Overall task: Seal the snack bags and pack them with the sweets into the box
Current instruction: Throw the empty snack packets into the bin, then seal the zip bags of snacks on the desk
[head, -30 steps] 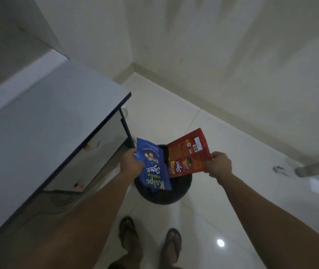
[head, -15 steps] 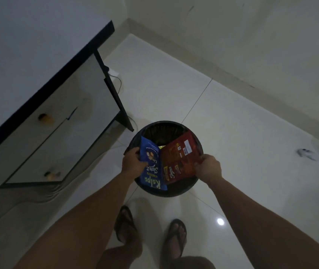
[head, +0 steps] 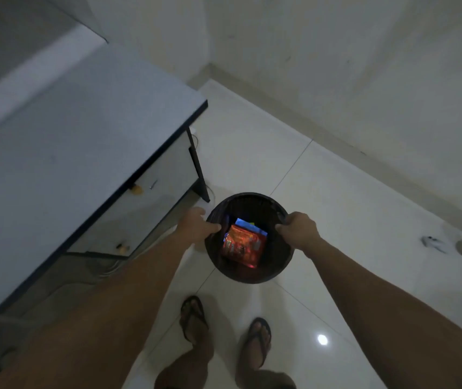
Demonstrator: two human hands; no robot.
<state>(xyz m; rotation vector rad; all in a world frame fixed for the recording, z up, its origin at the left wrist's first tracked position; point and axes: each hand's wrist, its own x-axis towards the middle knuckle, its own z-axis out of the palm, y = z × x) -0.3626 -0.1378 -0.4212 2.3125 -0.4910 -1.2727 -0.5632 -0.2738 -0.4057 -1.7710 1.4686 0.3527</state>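
Head view only, so one angle to go on. Person stands over a round black bin (head: 248, 272) on the white tile floor (head: 336, 220), next to the grey desk (head: 84, 130) with drawers.

Red snack bag (head: 242, 247) lies flat at the bottom of the bin, with the blue snack bag (head: 249, 223) under it, only its far edge showing. Both are inside the bin and neither is held. Whether the bag tops are sealed can't be told: too dark and blurred down there. No box and no sweets in frame.

Left hand (head: 196, 224) sits at the bin's left rim, fingers curled over the edge and seemingly gripping it. Right hand (head: 298, 228) does the same at the right rim. Hands are well apart, one on each side, and neither touches a bag. Feet in flip-flops (head: 255, 339) are just short of the bin.

My read: the step in hand looks like a two-hand hold on the bin, probably to lift or shift it. The task says box, and this is no box, so the bags likely need to come back out.

To do it well:
- keep the grip even on both sides and the bin level, so the bags don't slide
- clear the desk leg (head: 200, 178) just beside the left hand
- check the seals once in better light
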